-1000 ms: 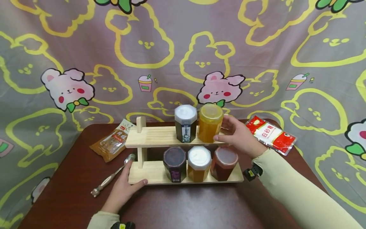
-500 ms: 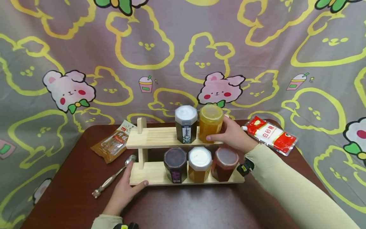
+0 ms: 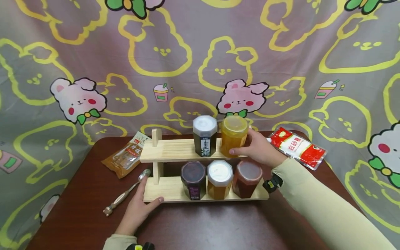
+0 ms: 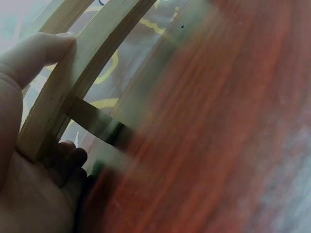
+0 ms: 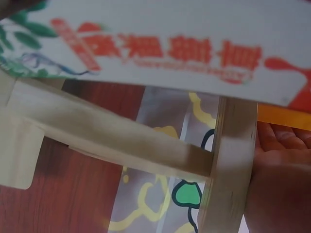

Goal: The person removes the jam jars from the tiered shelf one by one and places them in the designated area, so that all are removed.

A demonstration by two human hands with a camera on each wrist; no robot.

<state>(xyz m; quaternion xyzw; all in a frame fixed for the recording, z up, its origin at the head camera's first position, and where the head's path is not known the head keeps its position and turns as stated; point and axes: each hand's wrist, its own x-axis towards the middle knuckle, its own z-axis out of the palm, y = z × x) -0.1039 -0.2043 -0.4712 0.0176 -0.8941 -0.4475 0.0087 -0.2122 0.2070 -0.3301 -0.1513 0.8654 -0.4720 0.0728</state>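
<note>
A two-tier wooden rack (image 3: 165, 150) stands on the table. My left hand (image 3: 136, 210) grips the left end of its lower board, thumb on top in the left wrist view and fingers (image 4: 73, 162) below. On the upper board, my right hand (image 3: 260, 147) holds a yellow jar (image 3: 233, 142) from its right side; whether its base touches the board I cannot tell. A dark jar with a white lid (image 3: 205, 139) stands to its left. Below are a purple-black jar (image 3: 193, 180), an amber jar with a white lid (image 3: 219, 180) and a red jar (image 3: 247, 180).
A brown packet (image 3: 125, 158) and a spoon with a bear-ended handle (image 3: 122, 198) lie left of the rack. At the right lies a red and white sugar pouch (image 3: 297, 147). A patterned cloth (image 3: 187, 69) hangs behind the table (image 3: 218, 225).
My right hand has closed further around the yellow jar, which has shifted slightly right, away from the dark jar. My left hand keeps its grip on the rack.
</note>
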